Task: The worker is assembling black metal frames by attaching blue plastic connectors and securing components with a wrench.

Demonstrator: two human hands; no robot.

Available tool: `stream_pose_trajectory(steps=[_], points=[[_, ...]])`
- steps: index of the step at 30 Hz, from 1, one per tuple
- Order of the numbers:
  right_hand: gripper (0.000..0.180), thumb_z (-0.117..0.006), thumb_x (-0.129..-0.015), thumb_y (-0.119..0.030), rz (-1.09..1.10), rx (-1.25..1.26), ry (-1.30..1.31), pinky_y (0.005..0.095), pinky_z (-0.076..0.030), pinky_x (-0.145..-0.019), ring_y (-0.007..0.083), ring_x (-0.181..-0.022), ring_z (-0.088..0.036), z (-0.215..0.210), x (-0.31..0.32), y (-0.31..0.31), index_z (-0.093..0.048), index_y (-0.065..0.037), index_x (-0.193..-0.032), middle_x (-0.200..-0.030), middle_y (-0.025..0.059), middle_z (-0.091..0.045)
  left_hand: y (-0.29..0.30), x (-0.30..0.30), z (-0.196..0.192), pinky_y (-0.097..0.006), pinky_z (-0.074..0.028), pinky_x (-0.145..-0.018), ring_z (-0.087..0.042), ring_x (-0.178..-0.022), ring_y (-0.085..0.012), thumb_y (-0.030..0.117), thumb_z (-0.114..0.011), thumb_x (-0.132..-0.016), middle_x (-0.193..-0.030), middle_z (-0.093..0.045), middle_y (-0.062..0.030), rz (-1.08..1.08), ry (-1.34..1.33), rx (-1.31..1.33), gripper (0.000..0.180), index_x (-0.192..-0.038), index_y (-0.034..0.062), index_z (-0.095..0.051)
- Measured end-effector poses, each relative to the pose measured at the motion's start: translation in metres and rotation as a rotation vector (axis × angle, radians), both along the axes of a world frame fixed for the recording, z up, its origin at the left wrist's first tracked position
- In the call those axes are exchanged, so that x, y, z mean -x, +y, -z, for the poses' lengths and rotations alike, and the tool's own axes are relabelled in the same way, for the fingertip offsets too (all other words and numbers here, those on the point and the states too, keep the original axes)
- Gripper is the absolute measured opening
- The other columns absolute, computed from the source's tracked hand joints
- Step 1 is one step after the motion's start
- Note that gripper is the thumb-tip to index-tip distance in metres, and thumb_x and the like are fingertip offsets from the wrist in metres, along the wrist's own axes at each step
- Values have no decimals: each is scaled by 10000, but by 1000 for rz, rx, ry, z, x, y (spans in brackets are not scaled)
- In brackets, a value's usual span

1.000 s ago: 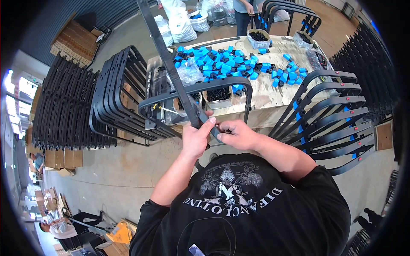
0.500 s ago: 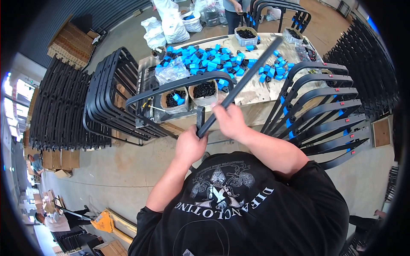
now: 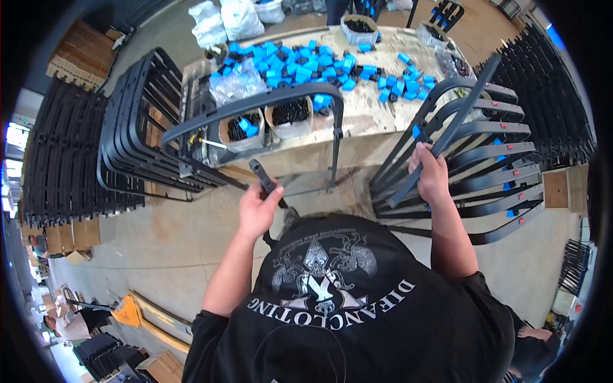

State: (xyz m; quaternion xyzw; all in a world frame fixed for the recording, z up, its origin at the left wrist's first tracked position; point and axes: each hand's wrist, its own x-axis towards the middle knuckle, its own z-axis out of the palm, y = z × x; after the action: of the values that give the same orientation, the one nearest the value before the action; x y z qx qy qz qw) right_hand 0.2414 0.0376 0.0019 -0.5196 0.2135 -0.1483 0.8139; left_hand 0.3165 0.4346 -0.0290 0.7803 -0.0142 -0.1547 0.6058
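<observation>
My left hand [image 3: 260,207] is closed around a dark bar [image 3: 260,172] with a rounded, holed upper end; its lower part is mostly hidden by the hand. Off to the right, my right hand [image 3: 431,171] grips a long straight black tube [image 3: 465,112]. That tube slants up and away, crossing in front of a row of curved black frames [image 3: 485,129] with blue pieces and small red marks. Between my hands and the table stands another curved black frame [image 3: 255,102], touched by neither hand.
Blue-and-black plastic parts [image 3: 287,64] lie heaped on the wooden table [image 3: 377,127]. Tubs of small black parts [image 3: 290,121] stand near its front edge. More black frames [image 3: 137,121] lean at left. White sacks [image 3: 241,19] and a yellow pallet jack [image 3: 131,313] are farther off.
My hands have separated. The right one has carried the long tube rightward, away from the bar in my left hand, which has shifted left. My view has moved slightly.
</observation>
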Motion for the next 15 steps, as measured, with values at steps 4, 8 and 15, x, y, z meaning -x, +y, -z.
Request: stream_pose_trajectory(steps=[4, 8, 15], points=[[242, -570, -1032, -187, -29, 293, 314, 255, -344, -529, 71, -571, -408, -3, 31, -3, -489, -115, -816, -672, -33, -433, -4, -17, 8, -234, -479, -660, -567, -722, -63, 94, -707, -935, -830, -645, 13, 54, 39, 126, 161, -1082, 33, -681], [237, -575, -1041, -223, 3, 326, 325, 255, -367, -514, 82, -562, -428, -24, 48, -1, -505, -102, -850, -667, -26, -458, -24, -33, 27, -241, -483, -667, -568, -730, -69, 82, -695, -937, -836, -644, 0, 72, 62, 243, 193, -1121, 27, -678], [355, -579, -1031, -341, 8, 77, 835, 252, -312, -460, 79, -503, -385, -1, 101, 22, -453, -135, -770, -619, -41, -412, -50, -55, 56, -243, -482, -684, -572, -745, -71, 90, -671, -956, -826, -639, -2, 115, 112, 365, 199, -1143, 22, -673]])
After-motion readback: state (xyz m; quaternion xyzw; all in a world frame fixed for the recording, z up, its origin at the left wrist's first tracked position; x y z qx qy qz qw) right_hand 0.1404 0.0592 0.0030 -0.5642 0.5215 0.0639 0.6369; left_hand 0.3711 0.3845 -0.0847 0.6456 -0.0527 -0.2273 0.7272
